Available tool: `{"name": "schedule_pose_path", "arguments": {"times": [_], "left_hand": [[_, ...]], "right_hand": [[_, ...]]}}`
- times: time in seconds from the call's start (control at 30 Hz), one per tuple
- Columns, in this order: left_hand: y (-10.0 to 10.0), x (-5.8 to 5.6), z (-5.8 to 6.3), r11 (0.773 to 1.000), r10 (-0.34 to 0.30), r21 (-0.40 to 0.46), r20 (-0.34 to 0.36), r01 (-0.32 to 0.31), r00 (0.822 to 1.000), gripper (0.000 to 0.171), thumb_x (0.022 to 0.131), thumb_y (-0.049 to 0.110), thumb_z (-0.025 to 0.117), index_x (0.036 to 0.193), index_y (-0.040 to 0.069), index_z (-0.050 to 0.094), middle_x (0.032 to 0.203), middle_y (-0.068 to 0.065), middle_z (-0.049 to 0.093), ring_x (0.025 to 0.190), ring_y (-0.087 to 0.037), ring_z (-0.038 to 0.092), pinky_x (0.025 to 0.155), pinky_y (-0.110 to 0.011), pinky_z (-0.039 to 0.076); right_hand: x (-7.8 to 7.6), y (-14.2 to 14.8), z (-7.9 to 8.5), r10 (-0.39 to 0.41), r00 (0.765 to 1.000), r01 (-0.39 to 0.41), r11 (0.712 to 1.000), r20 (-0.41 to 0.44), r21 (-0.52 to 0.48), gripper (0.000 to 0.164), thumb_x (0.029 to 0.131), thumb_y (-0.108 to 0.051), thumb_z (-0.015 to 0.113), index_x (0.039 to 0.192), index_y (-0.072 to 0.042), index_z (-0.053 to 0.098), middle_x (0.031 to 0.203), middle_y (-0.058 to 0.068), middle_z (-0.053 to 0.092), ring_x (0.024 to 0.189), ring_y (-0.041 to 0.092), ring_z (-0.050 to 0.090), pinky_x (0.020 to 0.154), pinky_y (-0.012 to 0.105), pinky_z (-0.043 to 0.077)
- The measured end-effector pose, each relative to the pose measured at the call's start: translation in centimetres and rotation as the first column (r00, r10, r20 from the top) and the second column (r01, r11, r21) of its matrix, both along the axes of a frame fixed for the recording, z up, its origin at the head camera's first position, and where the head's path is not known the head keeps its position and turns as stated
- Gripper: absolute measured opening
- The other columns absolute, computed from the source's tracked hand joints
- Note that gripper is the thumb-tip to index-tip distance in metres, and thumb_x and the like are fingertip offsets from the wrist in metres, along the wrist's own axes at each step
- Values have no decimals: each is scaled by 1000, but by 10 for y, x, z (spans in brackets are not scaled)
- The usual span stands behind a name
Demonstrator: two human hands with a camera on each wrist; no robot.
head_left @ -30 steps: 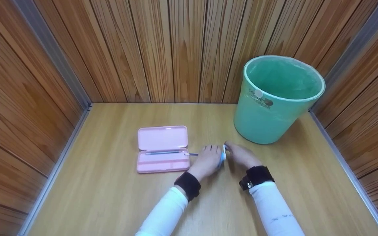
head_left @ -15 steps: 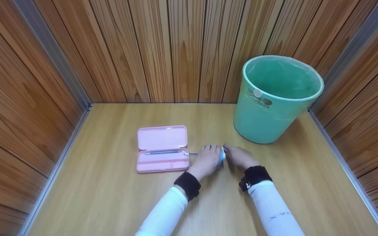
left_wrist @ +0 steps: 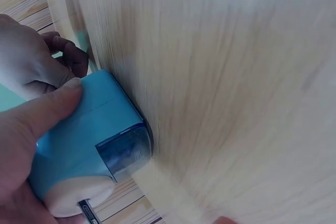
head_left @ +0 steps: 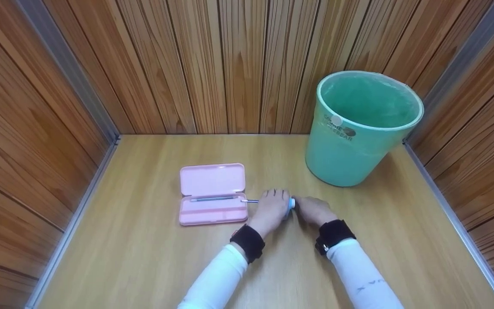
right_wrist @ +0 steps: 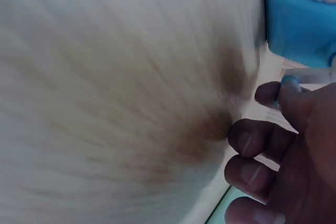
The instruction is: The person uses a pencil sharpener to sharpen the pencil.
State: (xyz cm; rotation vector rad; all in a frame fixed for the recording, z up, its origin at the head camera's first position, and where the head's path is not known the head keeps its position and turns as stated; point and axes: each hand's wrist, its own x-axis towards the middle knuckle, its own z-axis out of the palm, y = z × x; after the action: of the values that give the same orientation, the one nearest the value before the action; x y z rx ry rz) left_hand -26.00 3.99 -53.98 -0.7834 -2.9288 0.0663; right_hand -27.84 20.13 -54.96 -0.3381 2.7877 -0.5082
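Observation:
My left hand (head_left: 271, 210) grips a blue crank pencil sharpener (left_wrist: 86, 124), its thumb lying along the top in the left wrist view. A dark pencil (left_wrist: 89, 212) sticks out of the sharpener's pale round front, pointing toward the pink pencil case (head_left: 212, 179) in the head view. On the sharpener's other side, my right hand (head_left: 314, 210) pinches the end of the white crank handle (right_wrist: 310, 75) between thumb and index finger. Its other fingers are curled. The pencil's tip is hidden inside the sharpener. A second pencil (head_left: 214, 198) lies in the case.
The pencil case lies open on the wooden table (head_left: 144, 257), left of both hands. A green bin (head_left: 341, 159) with a clear liner stands behind the right hand. Wood-panelled walls (head_left: 242, 64) enclose the back and sides.
The white crank handle pointed up one second ago and has swung downward out of sight in the head view, the right hand's fingers moving with it. The left hand stays on the sharpener.

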Motion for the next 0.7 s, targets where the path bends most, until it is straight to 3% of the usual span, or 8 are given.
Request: {"name": "schedule_pose_path", "arguments": {"times": [0.27, 0.53, 0.7], "left_hand": [[4, 4, 0, 1000, 12, -13, -104, -13, 995, 34, 90, 18, 65, 121, 7, 57, 107, -8, 62, 98, -24, 60, 85, -36, 50], [6, 5, 2, 998, 55, 4, -71, -55, 996, 33, 93, 20, 63, 122, 6, 58, 108, -9, 63, 99, -25, 61, 85, -36, 51], [6, 5, 4, 997, 76, 3, -57, -76, 995, 32, 93, 18, 61, 122, 6, 58, 109, -10, 63, 99, -25, 61, 85, -36, 51]], "right_hand": [[7, 6, -9, 94, 988, -88, 995, -121, 53, 24, 104, -17, 44, 106, -5, 65, 97, 14, 67, 97, 37, 64, 84, 50, 50], [19, 6, -12, 102, 984, -100, 995, -143, 23, 23, 104, -20, 45, 96, -9, 65, 88, 9, 65, 88, 34, 64, 79, 49, 51], [31, 5, -10, 63, 995, -66, 997, -80, -36, 25, 105, -23, 44, 110, -13, 66, 99, 7, 68, 101, 32, 64, 89, 48, 49]]}}
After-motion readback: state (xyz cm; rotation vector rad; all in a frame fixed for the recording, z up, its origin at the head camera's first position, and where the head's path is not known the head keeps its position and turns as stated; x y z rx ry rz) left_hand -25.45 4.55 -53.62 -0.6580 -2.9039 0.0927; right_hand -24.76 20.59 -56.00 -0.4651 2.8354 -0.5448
